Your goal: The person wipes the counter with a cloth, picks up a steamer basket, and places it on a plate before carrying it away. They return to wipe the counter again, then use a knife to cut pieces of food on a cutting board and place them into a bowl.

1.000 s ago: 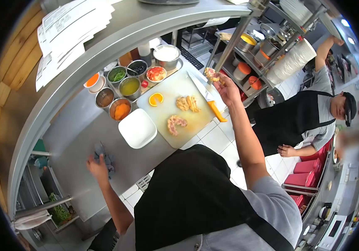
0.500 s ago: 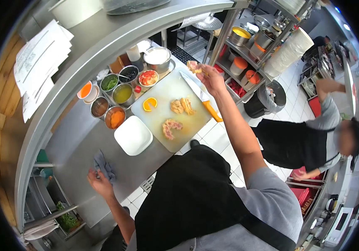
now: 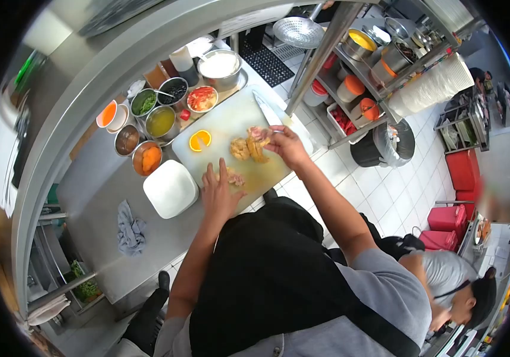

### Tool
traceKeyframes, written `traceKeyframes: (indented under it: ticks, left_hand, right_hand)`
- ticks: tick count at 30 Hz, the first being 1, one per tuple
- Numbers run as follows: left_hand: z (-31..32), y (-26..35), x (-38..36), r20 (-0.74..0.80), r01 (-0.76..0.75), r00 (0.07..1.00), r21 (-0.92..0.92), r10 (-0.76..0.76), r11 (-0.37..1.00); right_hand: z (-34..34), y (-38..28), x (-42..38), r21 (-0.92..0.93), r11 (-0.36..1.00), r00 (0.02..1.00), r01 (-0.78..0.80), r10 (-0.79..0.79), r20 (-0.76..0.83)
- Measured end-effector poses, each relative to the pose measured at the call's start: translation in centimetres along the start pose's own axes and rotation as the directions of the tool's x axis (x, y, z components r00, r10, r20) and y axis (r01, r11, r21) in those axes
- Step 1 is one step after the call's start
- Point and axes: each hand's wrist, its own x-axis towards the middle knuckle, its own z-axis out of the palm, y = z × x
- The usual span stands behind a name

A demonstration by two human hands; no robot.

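My right hand (image 3: 287,147) pinches a browned piece of meat with a pink inside (image 3: 259,133), low over the cutting board (image 3: 216,130). Directly beneath it are golden-brown pieces (image 3: 240,149) lying together. My left hand (image 3: 220,193) has its fingers spread at another pinkish piece of meat (image 3: 236,178), which they partly cover. At the board's far right lies a knife (image 3: 265,110), its handle hidden behind my right hand. An orange slice (image 3: 200,141) rests on the board's left half. Beside my left hand stands a white square bowl (image 3: 170,189).
Metal containers with sauces and chopped food, such as a green liquid (image 3: 160,122) and orange food (image 3: 148,158), line the board's left side. A crumpled grey cloth (image 3: 130,229) lies on the steel counter (image 3: 97,205). A co-worker (image 3: 454,276) is at the right, beyond a bin (image 3: 383,146).
My right hand has come down from beyond the board with its meat piece to the golden-brown pieces. My left hand has left the cloth for the other piece. The co-worker has bent away.
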Motion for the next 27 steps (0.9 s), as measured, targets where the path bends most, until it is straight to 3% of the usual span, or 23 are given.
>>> traceKeyframes:
  ticks: [1, 2, 3, 4, 6, 7, 9, 11, 13, 14, 15, 17, 18, 19, 21, 23, 25, 26, 27]
  left_hand:
    - [0.6, 0.2, 1.3, -0.028, -0.012, 1.0, 0.047, 0.014, 0.999]
    - [0.9, 0.5, 2.9, -0.025, -0.014, 1.0, 0.057, 0.016, 0.998]
    - [1.1, 0.9, 4.5, -0.012, -0.022, 1.0, 0.029, 0.022, 0.999]
    - [1.4, 1.2, 5.9, 0.003, -0.03, 1.0, 0.001, 0.03, 1.0]
    - [2.3, 0.8, 8.6, 0.041, -0.062, 0.997, -0.011, 0.062, 0.998]
    - [2.8, 0.5, 9.6, 0.076, -0.093, 0.993, -0.034, 0.095, 0.995]
    - [3.6, -0.3, 10.7, 0.087, -0.143, 0.986, -0.031, 0.145, 0.989]
    - [3.7, -0.8, 11.3, 0.106, -0.2, 0.974, -0.022, 0.201, 0.98]
    - [3.3, -1.1, 11.5, 0.125, -0.141, 0.979, -0.171, 0.163, 0.975]
    - [2.8, -1.1, 11.7, 0.129, -0.159, 0.975, -0.16, 0.18, 0.974]
    - [2.2, -1.2, 12.0, 0.142, -0.149, 0.973, -0.215, 0.182, 0.965]
    - [1.2, -1.7, 13.3, 0.151, -0.146, 0.97, -0.26, 0.19, 0.954]
    - [0.8, -2.1, 14.2, 0.181, -0.117, 0.964, -0.364, 0.193, 0.924]
    - [0.4, -2.5, 15.2, 0.214, -0.083, 0.956, -0.461, 0.202, 0.883]
    - [-1.4, -1.8, 17.3, 0.24, -0.062, 0.946, -0.529, 0.219, 0.846]
    - [-2.7, -1.0, 20.6, 0.28, -0.045, 0.925, -0.59, 0.257, 0.806]
    - [-3.9, -0.1, 25.0, 0.13, -0.274, 0.923, -0.436, 0.361, 0.857]
    - [-6.3, 3.0, 26.2, 0.217, -0.167, 0.931, -0.456, 0.292, 0.874]
    - [-6.6, 3.9, 28.6, 0.223, -0.197, 0.921, -0.441, 0.319, 0.876]
  right_hand:
    - [-0.6, 1.3, 0.1, -0.15, 0.988, 1.0, 0.015, -0.016, -0.001]
    - [-1.2, 2.7, 0.4, -0.444, 0.891, 0.996, 0.091, -0.087, 0.029]
    - [-0.9, 3.2, 0.2, -0.692, 0.704, 0.986, 0.159, -0.146, 0.079]
    - [-0.8, 3.8, -0.4, -0.685, 0.711, 0.986, 0.159, -0.148, 0.075]
    - [1.4, 3.1, -2.5, -0.906, 0.327, 0.94, 0.268, -0.297, 0.17]
    - [1.8, 3.2, -2.8, -0.905, 0.335, 0.938, 0.263, -0.31, 0.158]
    - [2.4, 3.2, -2.8, -0.957, 0.146, 0.917, 0.251, -0.352, 0.187]
    - [2.4, 4.1, -1.7, -0.963, 0.164, 0.918, 0.213, -0.371, 0.14]
    - [2.4, 4.6, -1.1, -0.95, 0.275, 0.956, 0.147, -0.286, 0.066]
    - [2.5, 4.8, -0.8, -0.925, 0.362, 0.962, 0.115, -0.273, 0.013]
    - [2.5, 4.9, -0.6, -0.922, 0.371, 0.958, 0.114, -0.285, 0.004]
    - [2.4, 5.1, -0.2, -0.755, 0.65, 0.967, 0.09, -0.238, -0.089]
    - [2.3, 5.1, 0.3, -0.75, 0.654, 0.965, 0.098, -0.248, -0.09]
    - [2.3, 5.2, 0.8, -0.649, 0.744, 0.954, 0.159, -0.285, -0.093]
    - [2.6, 4.9, 2.3, -0.526, 0.82, 0.934, 0.229, -0.338, -0.12]
    - [3.9, 4.4, 4.8, -0.163, 0.969, 0.96, 0.184, -0.213, -0.184]
    - [5.6, 2.1, 7.2, -0.041, 0.969, 0.941, 0.242, -0.245, -0.234]
    - [6.4, 1.1, 9.0, -0.011, 0.96, 0.916, 0.28, -0.271, -0.295]
    - [7.0, 0.0, 10.9, 0.02, 0.948, 0.889, 0.318, -0.292, -0.352]
